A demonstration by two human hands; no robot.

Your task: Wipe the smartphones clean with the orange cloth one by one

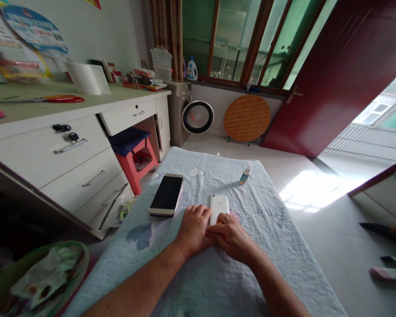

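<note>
The left hand (194,230) holds a white phone (219,204) on the blue cloth (284,233). The right hand (232,234) touches it; I can't tell its grip. Behind are a desk (135,99) and a red door (330,75).

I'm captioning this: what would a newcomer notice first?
The bare left hand and bare right hand, at a white rectangular phone on the pale-blue textured cloth, draw the eye first. A dark-red door slants across the upper right; a round brown wooden tabletop stands by the back wall.
</note>
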